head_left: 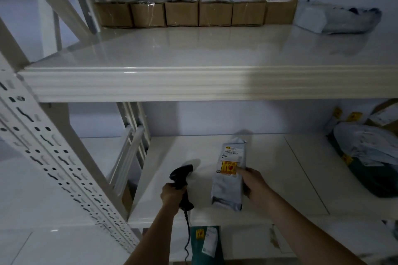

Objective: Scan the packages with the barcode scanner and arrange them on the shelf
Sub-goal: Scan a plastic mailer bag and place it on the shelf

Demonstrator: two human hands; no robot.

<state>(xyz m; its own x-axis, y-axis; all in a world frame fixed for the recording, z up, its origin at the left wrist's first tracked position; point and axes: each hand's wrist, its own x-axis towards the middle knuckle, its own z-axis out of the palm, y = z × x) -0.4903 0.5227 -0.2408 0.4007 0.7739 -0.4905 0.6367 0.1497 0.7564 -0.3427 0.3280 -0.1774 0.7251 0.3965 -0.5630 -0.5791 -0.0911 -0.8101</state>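
Above the middle shelf point(269, 189), a row of cardboard boxes point(181, 14) lines the top shelf; bags point(366, 150) pile at its right end. The right hand point(254, 183) pinches a grey package point(226, 187) over the shelf, yellow sticker point(229, 168) up, writing unreadable. Left of it, the left hand point(172, 196) grips the scanner point(179, 175).

- On the upper shelf point(193, 49) a row of boxes point(181, 14) stands side by side along the back wall, with a taller box point(280, 6) at the row's right end.
- A soft parcel point(336, 18) lies just right of the taller box.
- On the lower shelf point(280, 178) a flat package point(228, 176) lies near the front edge, under the right hand point(255, 183).
- The barcode scanner point(179, 178), in the left hand point(172, 194), is just left of that package.
- A pile of parcels point(366, 153) sits at the lower shelf's far right.
- Below the front edge, another parcel point(206, 243) seems to sit on a lower level.
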